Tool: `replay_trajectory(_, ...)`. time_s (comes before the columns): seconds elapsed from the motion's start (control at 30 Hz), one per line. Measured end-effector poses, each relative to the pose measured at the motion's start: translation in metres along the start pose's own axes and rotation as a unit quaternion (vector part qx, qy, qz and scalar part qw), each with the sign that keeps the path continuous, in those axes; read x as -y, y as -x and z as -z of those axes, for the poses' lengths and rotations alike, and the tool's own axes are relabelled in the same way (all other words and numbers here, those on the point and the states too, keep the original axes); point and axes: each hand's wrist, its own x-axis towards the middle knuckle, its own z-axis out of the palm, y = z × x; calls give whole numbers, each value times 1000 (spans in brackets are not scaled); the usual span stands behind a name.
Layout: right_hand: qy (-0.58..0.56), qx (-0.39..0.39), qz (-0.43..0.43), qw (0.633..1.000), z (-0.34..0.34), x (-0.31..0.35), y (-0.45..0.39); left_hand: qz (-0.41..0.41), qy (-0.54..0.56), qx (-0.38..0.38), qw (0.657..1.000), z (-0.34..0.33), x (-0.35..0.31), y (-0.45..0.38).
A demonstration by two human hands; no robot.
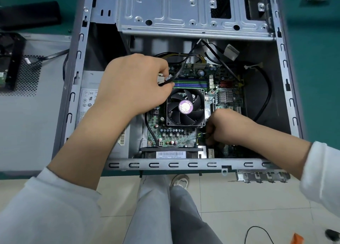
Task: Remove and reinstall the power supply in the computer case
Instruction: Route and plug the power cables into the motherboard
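Note:
The open computer case (184,165) lies on its side on a green table. The grey power supply (86,96) with its label sits inside along the case's left wall, partly hidden under my left forearm. My left hand (136,81) holds white connectors (161,78) with black cables above the memory slots. My right hand (228,127) is curled low over the motherboard (174,135), right of the CPU fan (185,107), fingers at a small dark cable or plug; what it pinches is hidden.
The removed side panel (27,114) lies left of the case, with black parts (11,59) on it. A drive cage (193,13) spans the case's far end. Loose black cables (265,96) run along the right inside. A bracket (263,176) hangs at the near edge.

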Motion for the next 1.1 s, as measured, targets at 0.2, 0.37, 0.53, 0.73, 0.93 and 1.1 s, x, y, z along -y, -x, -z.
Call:
replay_trajectory(0.2, 104, -60, 11, 993, -2, 3, 4, 5, -5, 0, 1000, 1, 0, 3)
replay_trajectory(0.37, 105, -51, 3, 993, -3, 5, 5, 8, -7, 11, 1000, 0, 0, 2)
replay_trajectory(0.53, 102, -53, -9, 993, -2, 4, 5, 9, -1, 11, 1000, 1, 0, 1)
replay_trajectory(0.73, 16, -18, 30, 999, 9, 1, 1, 2, -4, 28, 1000, 2, 0, -1)
replay_trajectory(0.93, -190, -151, 75, 967, 44, -1, 9, -18, 6, 76, 997, 8, 3, -4)
replay_trajectory(1.1, -403, -113, 182, 890, 47, 43, 13, 3, 61, 169, 984, 18, 9, -16)
